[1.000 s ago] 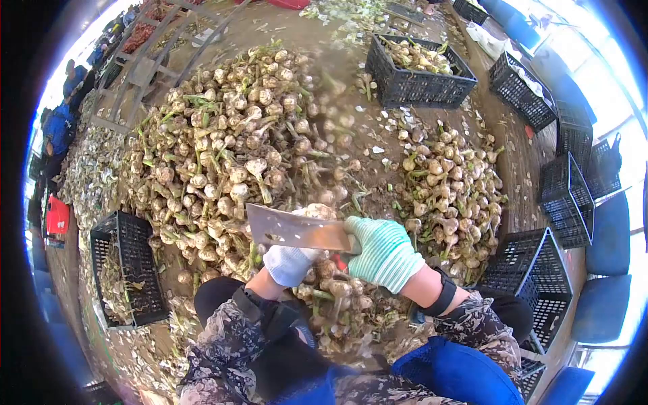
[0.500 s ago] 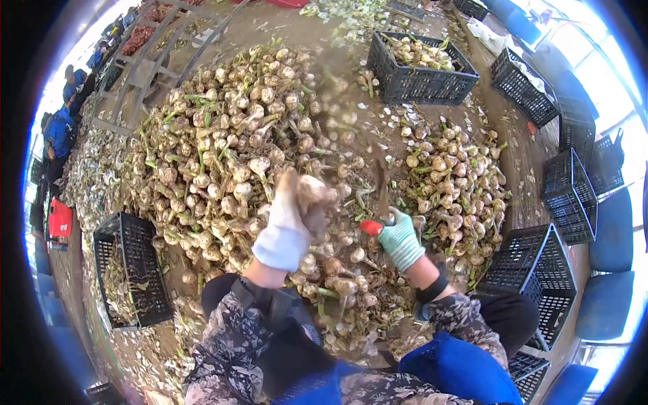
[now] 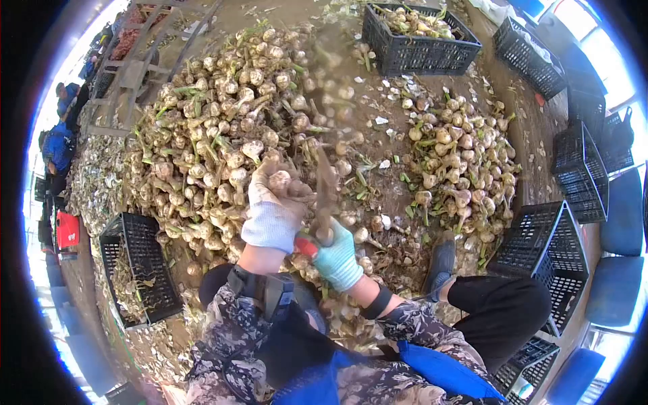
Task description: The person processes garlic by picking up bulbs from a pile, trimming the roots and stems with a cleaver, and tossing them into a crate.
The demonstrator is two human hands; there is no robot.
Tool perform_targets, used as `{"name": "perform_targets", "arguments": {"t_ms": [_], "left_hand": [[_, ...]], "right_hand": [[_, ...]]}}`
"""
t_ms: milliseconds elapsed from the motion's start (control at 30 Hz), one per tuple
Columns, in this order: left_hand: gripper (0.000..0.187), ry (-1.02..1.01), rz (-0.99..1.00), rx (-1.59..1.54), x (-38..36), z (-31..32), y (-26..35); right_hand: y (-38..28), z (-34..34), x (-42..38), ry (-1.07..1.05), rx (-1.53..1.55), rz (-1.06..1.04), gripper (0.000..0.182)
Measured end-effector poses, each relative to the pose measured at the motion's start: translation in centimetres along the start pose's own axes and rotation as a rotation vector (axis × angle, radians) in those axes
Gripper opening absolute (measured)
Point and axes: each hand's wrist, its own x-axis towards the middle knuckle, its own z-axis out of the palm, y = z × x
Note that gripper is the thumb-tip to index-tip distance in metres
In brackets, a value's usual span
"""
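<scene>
My left hand (image 3: pixel 271 216), in a white glove, is wrapped round a garlic bulb (image 3: pixel 279 180) with roots or stem showing at its side. Close beside it, my right hand (image 3: pixel 333 256), in a green and white glove, grips a knife; its dark blade (image 3: pixel 325 179) points up and away from me, next to the held bulb. Part of a red handle (image 3: pixel 306 246) shows at the glove. A large heap of garlic (image 3: pixel 209 145) lies beyond and left of my hands, and a smaller heap (image 3: pixel 462 158) lies to the right.
A black crate with garlic (image 3: pixel 422 55) stands at the back. Another crate (image 3: pixel 152 266) holds plant scraps at the left. More black crates (image 3: pixel 533 246) line the right side. A metal frame (image 3: pixel 135 71) stands back left, near people in blue (image 3: pixel 59 145). A red object (image 3: pixel 67 229) is far left.
My right hand has moved left with the knife, from near the smaller heap to beside my left hand. My left hand has shifted slightly left. The view has tilted a little.
</scene>
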Motion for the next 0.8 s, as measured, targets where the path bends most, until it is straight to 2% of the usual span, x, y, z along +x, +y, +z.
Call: {"name": "perform_targets", "arguments": {"t_ms": [33, 67, 100, 133, 167, 233, 267, 300, 333, 400, 433, 500, 533, 567, 600, 633, 667, 700, 767, 800], "left_hand": [[0.022, -0.004, 0.042, 0.028, -0.5, 0.3, 0.0], [0.022, -0.009, 0.084, 0.057, -0.8, 0.4, 0.0], [0.022, -0.017, 0.125, 0.085, -0.9, 0.4, -0.1], [0.025, -0.207, 0.073, 0.05, -0.6, -0.3, 0.7], [0.031, -0.22, 0.115, 0.006, 0.1, -0.5, 1.6], [0.034, -0.15, 0.281, 0.058, 0.4, 1.2, 1.6], [0.039, -0.447, 0.106, 0.082, 0.8, 1.0, 0.5], [0.038, -0.51, 0.096, 0.208, 1.4, -0.3, -0.3], [0.04, -0.579, 0.088, 0.334, 1.6, -1.1, -1.6], [0.044, -0.457, 0.223, 0.499, 1.3, -0.3, -2.4], [0.036, -0.3, 0.32, 0.561, 0.6, 1.0, -1.6], [0.029, -0.231, 0.318, 0.517, 1.9, 0.3, -1.0], [0.026, -0.343, 0.244, 0.597, 1.8, 0.1, -1.3], [0.022, -0.454, 0.169, 0.674, 1.4, -0.1, -1.9], [0.022, -0.417, 0.094, 0.69, 1.0, 0.0, -2.6], [0.023, -0.381, 0.108, 0.72, 0.3, 0.0, -2.9], [0.026, -0.36, 0.131, 0.768, 0.5, -0.1, -2.6], [0.029, -0.333, 0.145, 0.819, 0.4, -0.3, -2.4], [0.039, -0.237, 0.233, 1.036, 0.7, -0.3, -2.4], [0.044, -0.187, 0.284, 1.138, 1.1, -0.3, -2.5]], "right_hand": [[-0.4, 0.0, 0.2, -0.003, -0.018, 0.012, 0.028], [-1.0, -0.4, 0.7, -0.023, 0.008, 0.223, 0.03], [0.7, -1.7, 1.7, -0.215, -0.238, 0.609, 0.039], [3.9, -2.8, 0.6, -0.211, -0.219, 0.524, 0.043], [7.0, -3.8, -0.9, -0.195, -0.198, 0.438, 0.047], [7.1, -5.2, -1.2, -0.1, -0.173, 0.487, 0.054], [9.8, -6.4, -0.7, -0.047, -0.354, 0.485, 0.049], [12.2, -7.4, 0.8, 0.002, -0.533, 0.465, 0.044], [10.7, -8.1, 1.9, 0.072, -0.671, 0.411, 0.04], [7.2, -10.3, 3.8, 0.147, -0.97, 0.367, 0.037], [6.2, -11.4, 4.4, 0.159, -1.127, 0.373, 0.037], [9.0, -14.0, 5.0, 0.265, -1.293, 0.248, 0.042], [9.1, -14.5, 5.7, 0.16, -1.224, 0.497, 0.043], [9.9, -15.0, 5.9, 0.134, -1.28, 0.452, 0.042], [10.2, -15.1, 6.1, 0.105, -1.339, 0.402, 0.042], [10.4, -15.3, 6.8, 0.074, -1.397, 0.342, 0.041], [10.5, -15.5, 7.7, 0.022, -1.37, 0.443, 0.041], [10.6, -15.0, 8.0, 0.233, -1.306, 0.382, 0.033], [9.7, -15.0, 10.0, 0.28, -0.552, 0.525, 0.027], [1.8, -11.4, 9.1, 0.361, -0.136, 0.569, 0.024]]}}
